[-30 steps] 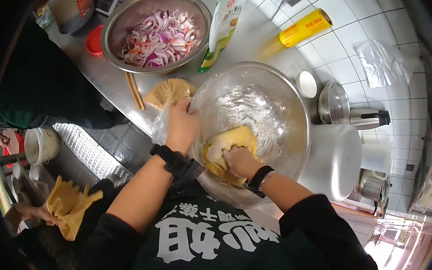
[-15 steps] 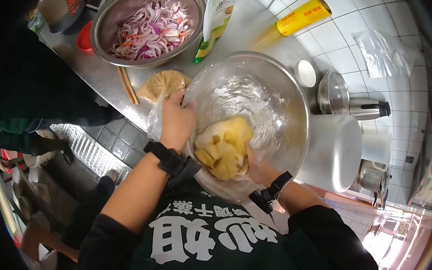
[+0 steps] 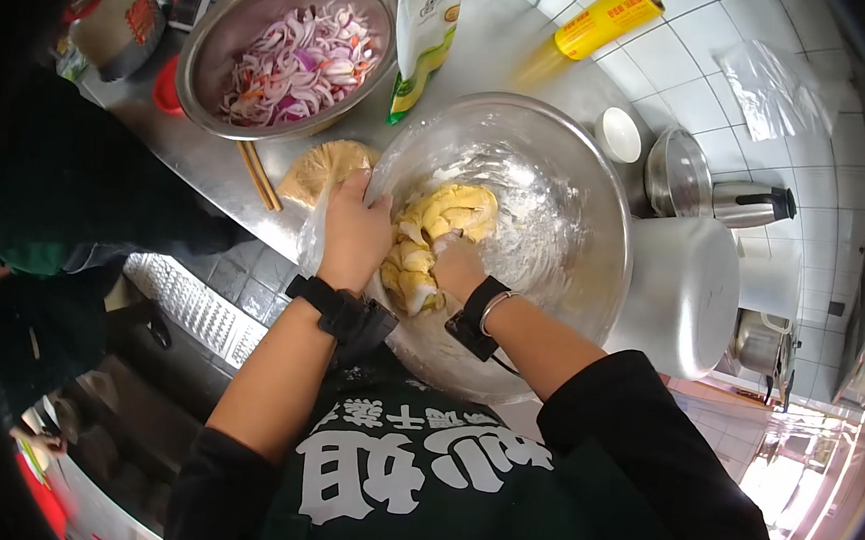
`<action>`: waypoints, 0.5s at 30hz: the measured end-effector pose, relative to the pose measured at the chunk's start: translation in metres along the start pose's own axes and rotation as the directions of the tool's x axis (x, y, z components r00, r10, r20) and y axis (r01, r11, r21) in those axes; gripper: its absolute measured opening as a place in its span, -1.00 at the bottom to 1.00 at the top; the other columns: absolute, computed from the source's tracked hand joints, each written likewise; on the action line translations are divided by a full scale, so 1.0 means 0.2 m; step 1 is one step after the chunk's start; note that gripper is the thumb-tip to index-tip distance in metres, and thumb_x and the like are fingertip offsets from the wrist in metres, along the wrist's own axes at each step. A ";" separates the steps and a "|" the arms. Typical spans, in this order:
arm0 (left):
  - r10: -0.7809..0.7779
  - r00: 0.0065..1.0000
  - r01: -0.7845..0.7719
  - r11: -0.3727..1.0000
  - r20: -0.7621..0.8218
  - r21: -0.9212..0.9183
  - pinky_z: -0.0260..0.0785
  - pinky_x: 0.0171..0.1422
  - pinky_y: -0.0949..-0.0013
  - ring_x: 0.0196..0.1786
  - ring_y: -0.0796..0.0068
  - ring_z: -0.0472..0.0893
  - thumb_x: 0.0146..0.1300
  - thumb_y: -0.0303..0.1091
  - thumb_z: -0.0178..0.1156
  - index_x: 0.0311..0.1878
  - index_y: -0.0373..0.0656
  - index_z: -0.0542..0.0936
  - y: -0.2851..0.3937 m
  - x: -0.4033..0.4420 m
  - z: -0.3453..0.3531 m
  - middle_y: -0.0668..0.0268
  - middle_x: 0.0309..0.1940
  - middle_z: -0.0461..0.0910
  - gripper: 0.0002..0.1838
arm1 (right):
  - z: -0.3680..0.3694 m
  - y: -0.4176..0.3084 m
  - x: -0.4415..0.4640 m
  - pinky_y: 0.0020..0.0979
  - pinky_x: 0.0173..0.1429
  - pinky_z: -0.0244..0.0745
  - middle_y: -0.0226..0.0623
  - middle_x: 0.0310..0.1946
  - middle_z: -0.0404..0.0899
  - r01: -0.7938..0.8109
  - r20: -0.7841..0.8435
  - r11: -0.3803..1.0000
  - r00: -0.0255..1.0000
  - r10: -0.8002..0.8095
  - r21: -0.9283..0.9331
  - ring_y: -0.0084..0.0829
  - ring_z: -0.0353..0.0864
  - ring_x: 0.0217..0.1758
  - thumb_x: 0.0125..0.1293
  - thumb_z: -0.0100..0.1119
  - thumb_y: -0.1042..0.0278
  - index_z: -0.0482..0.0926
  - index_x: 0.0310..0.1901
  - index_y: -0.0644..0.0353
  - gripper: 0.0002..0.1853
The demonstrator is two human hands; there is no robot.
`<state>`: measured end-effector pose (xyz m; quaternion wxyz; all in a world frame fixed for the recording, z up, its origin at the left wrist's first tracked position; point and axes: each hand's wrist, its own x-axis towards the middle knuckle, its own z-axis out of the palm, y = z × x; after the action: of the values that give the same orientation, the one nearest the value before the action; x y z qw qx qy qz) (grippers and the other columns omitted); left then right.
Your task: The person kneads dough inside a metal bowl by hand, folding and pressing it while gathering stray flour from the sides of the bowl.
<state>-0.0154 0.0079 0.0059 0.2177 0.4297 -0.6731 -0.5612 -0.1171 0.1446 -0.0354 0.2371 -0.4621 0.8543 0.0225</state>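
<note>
A large metal bowl (image 3: 575,310), dusted inside with white powder, sits in front of me. In its left half lies a soft yellow, lumpy, dough-like mass (image 3: 462,210) with paler bits; what it is made of I cannot make out. My right hand (image 3: 461,267) is pushed into this mass, fingers curled and partly hidden in it. At the bowl's left rim my left hand (image 3: 355,230) grips the edge, thumb over it, with the other fingers partly out of sight. Thin clear plastic lies beside that hand, near a bag of tan crumbs (image 3: 327,167).
A bowl of sliced purple onions (image 3: 301,65) stands at the back left, beside an upright packet (image 3: 423,44). Chopsticks (image 3: 259,173) lie near the counter edge. On the right are a white cup (image 3: 617,134), a big metal pot (image 3: 686,298) and a kettle (image 3: 753,204). Another person (image 3: 88,176) stands left.
My right hand has moved left and away from me, off the mass's right side and into it. The mass is folded and spread farther up the bowl. My left hand stays at the rim.
</note>
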 end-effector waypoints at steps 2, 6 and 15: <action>0.013 1.000 -0.012 0.999 0.027 -0.044 0.30 0.19 0.20 0.06 -0.07 0.46 0.09 -0.47 0.19 0.04 -0.40 0.49 -0.07 0.03 0.01 -0.15 0.00 0.45 -0.59 | -0.05 0.08 0.03 -0.23 0.05 0.42 0.03 -0.14 0.58 0.295 0.047 0.955 0.955 -0.294 -0.009 -0.13 0.56 -0.08 0.11 0.09 0.30 0.59 -0.26 0.27 -0.76; 0.037 0.999 -0.039 0.997 -0.027 -0.065 0.37 -0.03 0.41 -0.13 0.42 0.55 0.17 -0.56 0.10 0.02 -0.38 0.50 -0.10 0.03 0.04 0.14 -0.15 0.60 -0.69 | -0.33 0.38 -0.21 -0.31 0.25 0.37 -0.07 0.35 0.19 0.612 0.009 0.763 0.779 -0.627 0.207 -0.23 0.37 0.27 0.19 0.03 0.50 0.28 0.30 0.21 -0.42; -0.013 0.999 0.012 1.000 0.036 0.009 0.27 0.22 0.22 0.10 -0.05 0.43 0.11 -0.43 0.19 0.05 -0.38 0.49 -0.01 0.01 0.00 -0.15 -0.03 0.46 -0.58 | 0.29 0.39 -0.29 -0.31 0.29 0.31 -0.15 0.22 0.37 -0.086 0.255 0.542 0.935 -0.246 0.836 -0.26 0.45 0.16 0.28 0.15 0.24 0.18 0.34 0.18 -0.37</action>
<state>-0.0150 0.0059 0.0038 0.2002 0.4247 -0.6766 -0.5673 -0.1306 0.2500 -0.0753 0.5739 -0.3204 0.6831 -0.3183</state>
